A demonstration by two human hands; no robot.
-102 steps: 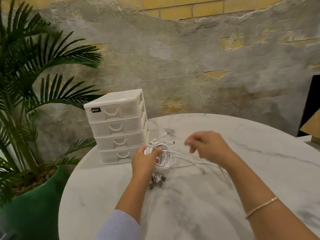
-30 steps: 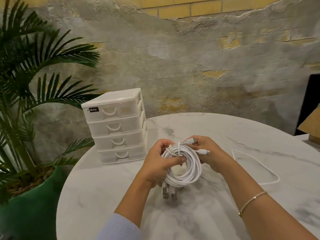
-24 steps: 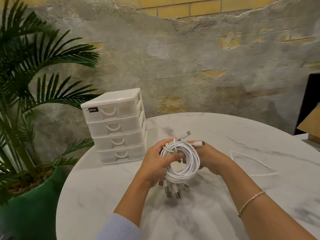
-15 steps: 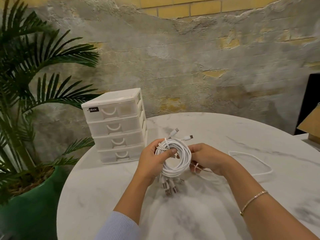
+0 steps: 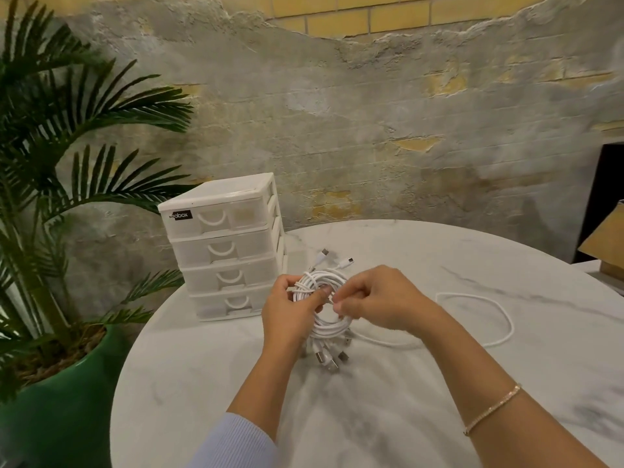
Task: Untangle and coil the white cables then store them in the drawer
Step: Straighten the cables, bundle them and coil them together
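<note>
Two hands: left hand [image 5: 290, 314] grips the cable coil [image 5: 326, 307]; right hand [image 5: 378, 300] pinches a strand at it.
Drawer unit [image 5: 224, 246]: left of coil, shut.
Loose cable [image 5: 486, 319]: right of coil, on bench [image 5: 405, 383].

White cables [image 5: 327, 327]: bundled into a round coil, held upright just above the counter [image 5: 405, 417]. My left hand [image 5: 290, 315] grips the coil's left side, thumb laid across the strands. My right hand [image 5: 378, 302] pinches a strand at the coil's right edge. Two small connectors stick up from the top; several USB plugs hang below. One loose strand [image 5: 486, 319] trails right, lying in an open loop on the counter. Drawer unit [image 5: 226, 248]: white, four stacked drawers, all closed, standing left of the coil.
</note>
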